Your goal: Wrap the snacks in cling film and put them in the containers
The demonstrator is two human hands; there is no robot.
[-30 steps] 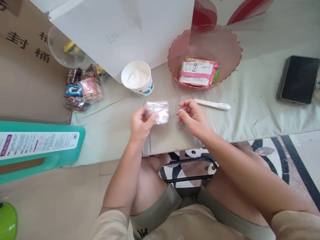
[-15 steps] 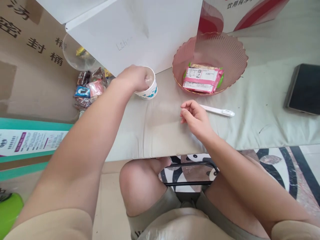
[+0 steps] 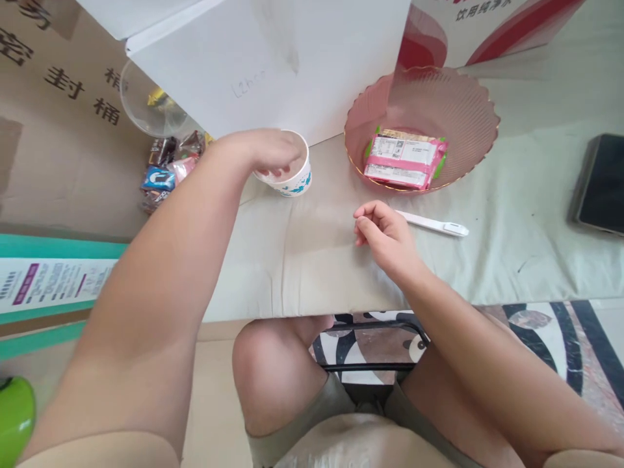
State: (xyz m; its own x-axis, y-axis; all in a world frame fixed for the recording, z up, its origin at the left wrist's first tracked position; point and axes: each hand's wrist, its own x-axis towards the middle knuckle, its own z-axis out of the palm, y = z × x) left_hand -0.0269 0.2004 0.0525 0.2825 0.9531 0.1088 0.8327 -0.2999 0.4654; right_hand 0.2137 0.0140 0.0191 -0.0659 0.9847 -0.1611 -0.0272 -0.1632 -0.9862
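Reaching across the table [image 3: 511,214], the left hand [image 3: 266,153] hangs over the mouth of the paper cup [image 3: 292,179], fingers curled downward into the opening; whether they pinch anything inside cannot be told, since the hand covers most of the rim and contents. Cup position: upright on the pale cloth, just in front of the white box [image 3: 273,65], which stands close behind it and leaves access only from the near side and above. The right hand [image 3: 385,234] rests on the cloth near the table edge, fingers loosely bent and holding nothing, its knuckles just beside the near end of a white pen [image 3: 436,224] that lies flat, pointing right. Beyond the pen sits a pink ribbed bowl [image 3: 463,110] holding a pink-and-white snack packet [image 3: 404,159] lying flat. Left of the cup, past the table's end, a heap of small wrapped sweets [image 3: 168,169] lies beside a clear plastic lid [image 3: 146,104]. A dark phone [image 3: 602,185] lies at the far right, well apart from both hands. A teal container [image 3: 49,279] shows at the left edge, lower down. The forearm crosses the left part of the cloth
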